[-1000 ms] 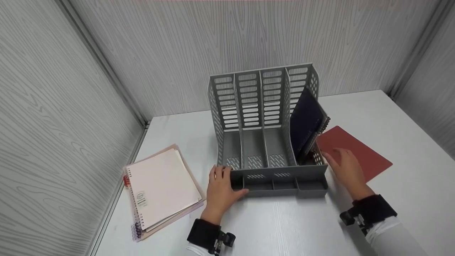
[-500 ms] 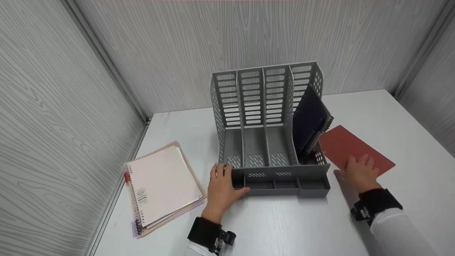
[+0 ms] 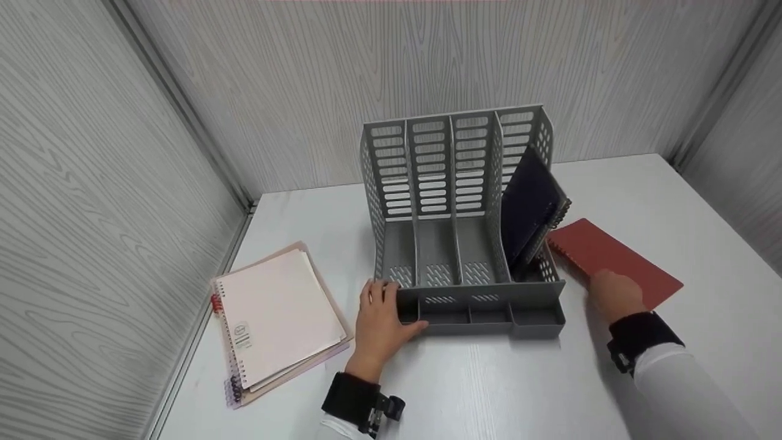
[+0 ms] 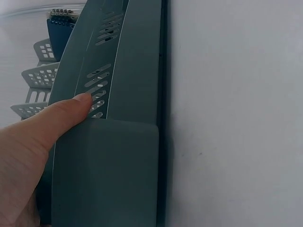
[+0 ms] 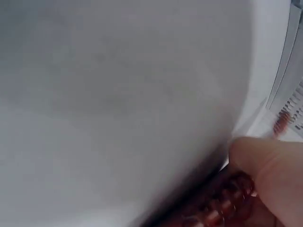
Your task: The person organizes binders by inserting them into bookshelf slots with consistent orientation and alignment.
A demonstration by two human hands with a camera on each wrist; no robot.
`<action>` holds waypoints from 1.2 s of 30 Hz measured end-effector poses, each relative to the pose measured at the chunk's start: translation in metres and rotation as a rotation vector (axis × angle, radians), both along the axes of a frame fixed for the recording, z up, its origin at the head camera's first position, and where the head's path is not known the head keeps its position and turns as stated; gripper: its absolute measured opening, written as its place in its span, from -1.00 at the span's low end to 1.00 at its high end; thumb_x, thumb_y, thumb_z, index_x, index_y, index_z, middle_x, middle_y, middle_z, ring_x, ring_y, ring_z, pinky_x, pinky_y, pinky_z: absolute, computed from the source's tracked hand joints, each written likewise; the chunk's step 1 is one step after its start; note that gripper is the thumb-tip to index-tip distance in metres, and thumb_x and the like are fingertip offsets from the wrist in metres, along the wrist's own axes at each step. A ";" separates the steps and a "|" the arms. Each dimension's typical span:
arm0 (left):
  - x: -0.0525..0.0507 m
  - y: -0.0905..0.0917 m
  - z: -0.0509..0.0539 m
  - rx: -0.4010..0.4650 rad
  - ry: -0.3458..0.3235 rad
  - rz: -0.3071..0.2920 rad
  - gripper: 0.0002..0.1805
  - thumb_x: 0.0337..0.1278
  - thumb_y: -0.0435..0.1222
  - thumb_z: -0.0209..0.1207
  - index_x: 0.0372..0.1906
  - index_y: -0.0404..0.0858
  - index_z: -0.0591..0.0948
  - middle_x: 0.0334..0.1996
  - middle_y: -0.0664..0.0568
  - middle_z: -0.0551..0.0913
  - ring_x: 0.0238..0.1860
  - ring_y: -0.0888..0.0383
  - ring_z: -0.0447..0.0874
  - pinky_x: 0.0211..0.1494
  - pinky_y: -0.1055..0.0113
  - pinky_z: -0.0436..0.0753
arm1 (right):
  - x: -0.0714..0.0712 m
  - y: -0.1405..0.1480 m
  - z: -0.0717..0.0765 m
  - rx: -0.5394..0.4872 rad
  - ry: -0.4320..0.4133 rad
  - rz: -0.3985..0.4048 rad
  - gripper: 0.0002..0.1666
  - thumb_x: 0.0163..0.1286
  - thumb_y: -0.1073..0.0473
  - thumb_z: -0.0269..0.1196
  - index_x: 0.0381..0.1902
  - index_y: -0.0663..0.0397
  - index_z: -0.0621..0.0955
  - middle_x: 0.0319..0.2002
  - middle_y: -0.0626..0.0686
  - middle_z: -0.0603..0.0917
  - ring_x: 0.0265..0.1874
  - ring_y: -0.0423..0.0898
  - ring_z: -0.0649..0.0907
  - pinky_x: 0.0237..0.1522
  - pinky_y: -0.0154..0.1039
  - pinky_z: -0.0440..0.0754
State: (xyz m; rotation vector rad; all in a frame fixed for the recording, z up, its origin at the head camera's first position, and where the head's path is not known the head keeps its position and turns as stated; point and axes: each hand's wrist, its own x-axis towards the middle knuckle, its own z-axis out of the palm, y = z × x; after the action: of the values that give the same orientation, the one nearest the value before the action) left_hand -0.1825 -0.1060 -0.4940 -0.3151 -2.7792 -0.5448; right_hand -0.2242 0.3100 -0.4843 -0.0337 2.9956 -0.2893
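A grey desktop file organizer (image 3: 479,292) with upright slots and a front tray stands mid-table. My left hand (image 3: 380,327) grips its front left corner; in the left wrist view the thumb (image 4: 71,108) lies over the tray's edge. To the right of the organizer, my right hand (image 3: 616,296) holds a red spiral notebook (image 3: 602,247) by its bound side. The right wrist view has the right thumb (image 5: 251,153) at the red coil (image 5: 222,204), with the other fingers mostly hidden. Dark blue spiral notebooks (image 3: 526,211) lean in the rightmost slot.
On the left of the white table (image 3: 464,391) lies a stack of spiral notebooks (image 3: 281,318), a pale pink one on top. Wood-grained panels (image 3: 305,91) rise behind and at both sides.
My right hand has moved from the organizer's right wall over to the red notebook and curled onto its bound edge, whose coil now shows. The left hand stays on the organizer.
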 end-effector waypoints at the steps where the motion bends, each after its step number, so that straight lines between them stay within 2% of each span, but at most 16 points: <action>1: 0.000 0.001 0.000 -0.001 -0.003 -0.003 -0.02 -0.30 0.25 0.33 0.21 -0.28 0.36 0.19 -0.22 0.30 0.31 -0.21 0.09 0.28 0.04 0.27 | 0.001 0.002 0.000 -0.007 0.023 -0.010 -0.88 0.17 0.43 0.07 -0.46 0.49 0.39 -0.59 0.30 0.50 -0.57 0.25 0.57 -0.56 0.15 0.56; 6: 0.001 0.002 -0.002 -0.010 -0.005 -0.003 -0.02 -0.30 0.25 0.33 0.21 -0.28 0.36 0.18 -0.22 0.31 0.31 -0.22 0.09 0.27 0.04 0.28 | 0.005 0.011 0.009 -0.081 0.118 -0.101 -0.83 0.26 0.46 -0.06 -0.26 0.58 0.27 -0.50 0.47 0.47 -0.49 0.41 0.55 -0.50 0.21 0.53; 10: 0.002 0.001 -0.002 -0.008 0.010 0.001 -0.03 -0.32 0.23 0.36 0.19 -0.29 0.37 0.16 -0.22 0.32 0.30 -0.22 0.10 0.28 0.03 0.27 | 0.010 0.008 0.023 -0.145 0.313 -0.164 -0.65 0.31 0.45 -0.10 -0.01 0.67 0.23 -0.49 0.55 0.49 -0.54 0.43 0.55 -0.60 0.18 0.48; 13: 0.002 0.000 -0.002 -0.011 0.028 -0.003 -0.03 -0.31 0.23 0.35 0.18 -0.30 0.37 0.16 -0.23 0.33 0.29 -0.22 0.12 0.29 0.04 0.26 | 0.016 0.002 0.036 -0.208 0.474 -0.193 -0.50 0.30 0.41 -0.06 0.16 0.61 0.21 -0.40 0.60 0.51 -0.51 0.46 0.56 -0.58 0.22 0.46; 18: 0.002 -0.001 -0.002 -0.013 0.034 -0.003 -0.03 -0.31 0.24 0.35 0.18 -0.31 0.38 0.15 -0.22 0.33 0.29 -0.22 0.12 0.30 0.05 0.24 | 0.029 -0.016 0.054 -0.326 0.638 -0.200 -0.46 0.27 0.43 -0.06 0.23 0.43 0.23 -0.25 0.59 0.51 -0.38 0.49 0.55 -0.48 0.28 0.43; 21: 0.002 -0.001 -0.003 -0.013 0.034 0.000 -0.02 -0.32 0.24 0.35 0.18 -0.31 0.38 0.15 -0.22 0.33 0.30 -0.21 0.12 0.30 0.06 0.24 | 0.037 -0.027 0.061 -0.417 0.770 -0.170 -0.46 0.28 0.45 -0.06 0.24 0.35 0.26 -0.26 0.54 0.54 -0.37 0.46 0.56 -0.45 0.26 0.42; 23: 0.003 -0.001 -0.003 -0.012 0.032 0.001 -0.02 -0.32 0.24 0.35 0.18 -0.31 0.38 0.15 -0.22 0.33 0.30 -0.21 0.11 0.30 0.06 0.25 | 0.043 -0.034 0.066 -0.457 0.875 -0.129 -0.49 0.27 0.46 -0.06 0.21 0.37 0.30 -0.34 0.49 0.56 -0.45 0.39 0.57 -0.48 0.15 0.42; 26: 0.003 0.000 -0.002 -0.011 0.027 0.002 -0.02 -0.32 0.25 0.35 0.19 -0.30 0.37 0.16 -0.22 0.33 0.30 -0.21 0.11 0.29 0.06 0.26 | 0.051 -0.041 0.077 -0.485 1.010 -0.058 -0.62 0.28 0.46 -0.05 0.07 0.48 0.37 -0.43 0.42 0.56 -0.54 0.25 0.58 -0.50 -0.27 0.45; 30: 0.002 0.000 -0.001 -0.009 0.023 0.001 -0.02 -0.32 0.24 0.35 0.19 -0.30 0.37 0.16 -0.22 0.33 0.30 -0.21 0.11 0.29 0.06 0.27 | 0.060 -0.054 0.094 -0.509 1.128 -0.002 -0.81 0.30 0.45 -0.06 -0.17 0.51 0.41 -0.52 0.32 0.54 -0.64 -0.05 0.52 -0.51 -0.67 0.24; 33: 0.002 0.000 0.000 -0.008 0.016 0.000 -0.02 -0.31 0.24 0.35 0.20 -0.30 0.37 0.17 -0.22 0.32 0.31 -0.20 0.10 0.29 0.06 0.26 | 0.064 -0.066 0.101 -0.529 1.174 0.038 -0.84 0.29 0.47 -0.06 -0.19 0.48 0.40 -0.53 0.26 0.53 -0.66 -0.19 0.43 -0.53 -0.67 0.26; 36: 0.001 -0.001 0.001 -0.006 0.004 0.000 -0.02 -0.30 0.23 0.35 0.21 -0.30 0.36 0.18 -0.22 0.31 0.31 -0.20 0.09 0.30 0.06 0.25 | 0.063 -0.078 0.099 -0.536 1.185 0.083 -0.85 0.28 0.48 -0.03 -0.19 0.46 0.41 -0.53 0.26 0.52 -0.66 -0.11 0.47 -0.57 -0.53 0.34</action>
State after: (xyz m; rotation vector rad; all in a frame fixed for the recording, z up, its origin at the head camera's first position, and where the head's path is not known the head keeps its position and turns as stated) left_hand -0.1814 -0.1068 -0.4931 -0.3167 -2.7772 -0.5356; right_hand -0.1617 0.2320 -0.3850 -0.5608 3.8513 -1.5140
